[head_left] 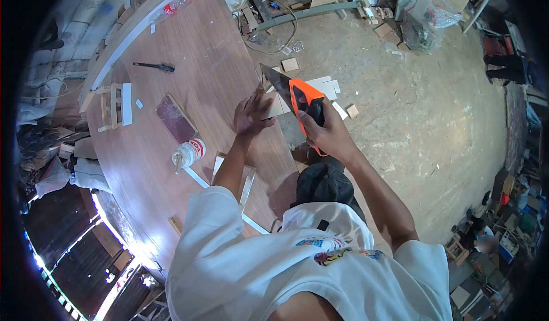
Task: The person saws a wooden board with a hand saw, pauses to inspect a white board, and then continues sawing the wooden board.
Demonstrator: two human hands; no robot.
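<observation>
- Handsaw [309, 89]: orange-and-black handle gripped in the right hand [321, 127], dark tapering blade slanting forward and left, its tip near the counter [206, 46] edge.
- Pale, flat wood piece [278, 106]: under the left hand [251, 114] at the counter's edge, beside the blade; contact unclear.

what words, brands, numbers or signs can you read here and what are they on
No text reads with certainty.
Jar: red lettering, curved and too blurred.
Bottle: red label, too small.
Shirt: coloured print, too blurred for words.
Plastic bag: red mark, too small.
</observation>
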